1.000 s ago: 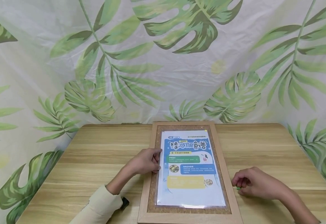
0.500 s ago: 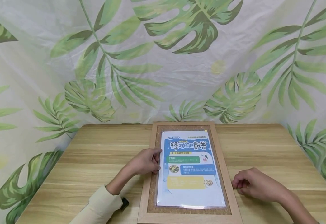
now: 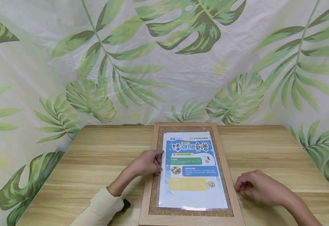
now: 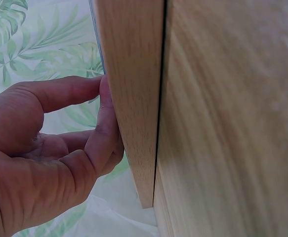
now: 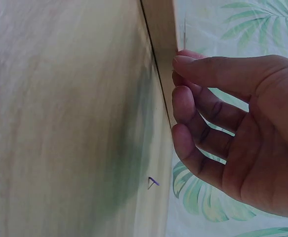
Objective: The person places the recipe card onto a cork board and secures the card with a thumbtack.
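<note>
A corkboard point(image 3: 154, 201) in a pale wooden frame point(image 3: 223, 157) lies on the table. On it sits a printed poster point(image 3: 192, 197) in a shiny clear cover, with blue, green and yellow panels. My left hand point(image 3: 145, 163) rests over the frame's left side, index finger and thumb tips touching the poster's left edge. My right hand point(image 3: 261, 188) is low beside the frame's right edge, its thumb and index fingertips together in the right wrist view. The small green object seen there earlier is hidden by the fingers now.
A yellow dot point(image 3: 208, 132) marks the poster's top right corner. A black object point(image 3: 126, 205) shows beside the left sleeve point(image 3: 102, 205). Behind the wooden table point(image 3: 105, 150) hangs a leaf-print curtain point(image 3: 181, 78). A small dark purple mark point(image 5: 153, 182) shows on the tabletop.
The green bit at my right fingertips has gone out of sight as those fingers shifted slightly and closed over it. My left hand, the board and the poster have stayed in place.
</note>
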A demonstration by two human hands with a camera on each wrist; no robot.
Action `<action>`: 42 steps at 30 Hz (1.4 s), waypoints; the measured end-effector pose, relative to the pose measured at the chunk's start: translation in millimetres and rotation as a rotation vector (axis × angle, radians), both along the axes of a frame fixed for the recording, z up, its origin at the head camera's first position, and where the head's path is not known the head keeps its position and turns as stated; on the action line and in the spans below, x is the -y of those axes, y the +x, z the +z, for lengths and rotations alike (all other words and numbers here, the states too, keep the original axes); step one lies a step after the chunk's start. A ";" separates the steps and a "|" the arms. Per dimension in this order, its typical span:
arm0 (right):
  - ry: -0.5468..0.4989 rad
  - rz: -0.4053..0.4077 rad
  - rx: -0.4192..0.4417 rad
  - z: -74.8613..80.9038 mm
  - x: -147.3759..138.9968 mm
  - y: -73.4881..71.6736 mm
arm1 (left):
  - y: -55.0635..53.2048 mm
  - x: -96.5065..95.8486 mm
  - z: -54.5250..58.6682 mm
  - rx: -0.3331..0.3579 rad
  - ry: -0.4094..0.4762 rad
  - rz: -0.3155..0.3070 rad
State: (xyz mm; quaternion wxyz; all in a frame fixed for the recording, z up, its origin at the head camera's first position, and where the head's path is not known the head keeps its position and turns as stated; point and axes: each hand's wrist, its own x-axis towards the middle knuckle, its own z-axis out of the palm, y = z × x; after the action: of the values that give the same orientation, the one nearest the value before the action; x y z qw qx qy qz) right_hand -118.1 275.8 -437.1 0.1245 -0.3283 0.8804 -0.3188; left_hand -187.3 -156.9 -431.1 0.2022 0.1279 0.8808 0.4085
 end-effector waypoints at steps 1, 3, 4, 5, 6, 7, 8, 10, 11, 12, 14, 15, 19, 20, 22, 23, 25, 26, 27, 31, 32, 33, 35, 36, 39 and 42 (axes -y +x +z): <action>0.002 -0.001 0.002 0.8 0.3 0.4 | 0.0 -0.1 0.0 -0.001 0.000 -0.001; 0.001 -0.002 0.010 2.5 1.2 0.9 | 0.0 -0.2 0.0 -0.001 0.002 -0.003; -0.004 0.001 0.010 3.2 1.6 1.1 | -0.1 -0.2 -0.2 -0.002 0.002 -0.004; -0.010 0.006 0.004 3.8 2.0 1.3 | -0.1 -0.2 -0.3 -0.003 0.001 -0.004; -0.017 0.013 0.002 4.7 2.8 1.4 | -0.2 -0.2 -0.3 -0.003 0.001 -0.005; -0.026 0.022 -0.004 5.4 3.4 1.5 | -0.3 -0.2 -0.4 -0.004 0.001 -0.005; -0.034 0.033 -0.013 6.1 4.2 1.7 | -0.4 0.0 -0.4 -0.005 0.001 -0.005; -0.045 0.047 -0.026 7.9 6.5 1.9 | -0.4 0.3 -0.4 -0.008 0.003 -0.007; -0.044 0.049 -0.030 9.0 8.2 1.9 | -0.4 0.4 -0.3 -0.009 0.004 -0.007; -0.042 0.049 -0.024 10.1 10.4 1.6 | -0.3 0.6 -0.2 -0.010 0.004 -0.007; -0.031 0.044 -0.012 12.4 15.8 1.4 | -0.2 0.8 0.0 -0.013 0.000 -0.006; -0.024 0.040 -0.001 13.6 18.8 1.1 | -0.2 0.8 0.0 -0.013 -0.001 -0.005; -0.002 0.038 0.030 17.5 31.2 -0.1 | -0.2 0.5 0.3 -0.007 0.001 -0.003; 0.000 0.037 0.039 18.1 34.0 -0.3 | -0.3 0.4 0.2 -0.005 0.005 -0.003; 0.000 0.037 0.048 19.0 39.4 -0.9 | -0.6 0.2 0.2 -0.004 0.010 -0.004; 0.001 0.036 0.052 19.2 42.0 -1.2 | -0.9 0.2 -0.2 -0.004 0.009 -0.005; -0.004 0.039 0.058 19.5 47.0 -1.6 | -1.2 0.3 -0.9 -0.007 0.007 -0.006; -0.003 0.041 0.057 19.6 49.0 -1.9 | -1.1 0.1 -0.9 -0.007 0.006 -0.006; -0.002 0.044 0.055 19.5 51.2 -2.1 | -1.2 0.1 -1.0 -0.008 0.005 -0.006; 0.005 0.053 0.043 20.0 61.0 -3.1 | -0.6 0.8 -0.1 -0.005 0.004 -0.003; 0.012 0.053 0.038 20.2 63.6 -3.4 | -0.5 1.0 0.2 -0.004 0.004 -0.002; 0.018 0.047 0.042 20.9 66.3 -3.6 | -0.5 1.3 0.3 -0.003 0.005 -0.002; 0.029 0.040 0.037 22.3 71.4 -3.7 | -0.7 1.4 0.4 0.000 0.004 0.000; 0.033 0.037 0.035 23.0 73.9 -3.8 | -0.9 1.3 0.4 0.002 0.003 0.001; 0.032 0.029 0.039 25.1 81.3 -3.7 | -1.0 0.9 0.6 0.007 0.006 0.004; 0.016 0.029 0.037 26.2 88.8 -3.9 | -1.0 0.4 0.6 0.010 0.011 0.005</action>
State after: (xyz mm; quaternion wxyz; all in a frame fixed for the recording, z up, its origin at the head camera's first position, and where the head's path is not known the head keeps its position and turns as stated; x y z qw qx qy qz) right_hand -122.0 186.9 -410.9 0.1478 -0.3342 0.8755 -0.3161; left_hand -188.3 -157.3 -430.5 0.2048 0.1247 0.8780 0.4143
